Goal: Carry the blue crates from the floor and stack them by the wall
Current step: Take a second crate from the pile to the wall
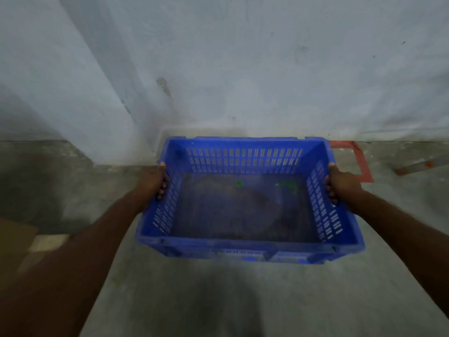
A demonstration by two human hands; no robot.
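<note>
A blue slotted plastic crate (245, 248) is held out in front of me, close to the pale wall (243, 69). My left hand (155, 181) grips its left side wall, fingers curled over the rim into the inside. On the opposite side my right hand (340, 186) grips the right wall the same way. The crate holds nothing but a dirty bottom with small green scraps (286, 184). Whether its base touches the floor cannot be told.
A red taped outline (362, 164) marks the concrete floor by the wall, right of the crate. A wall corner juts out at left (97, 132). A piece of brown cardboard (14, 244) lies at the left edge. A flat strip (418, 166) lies at far right.
</note>
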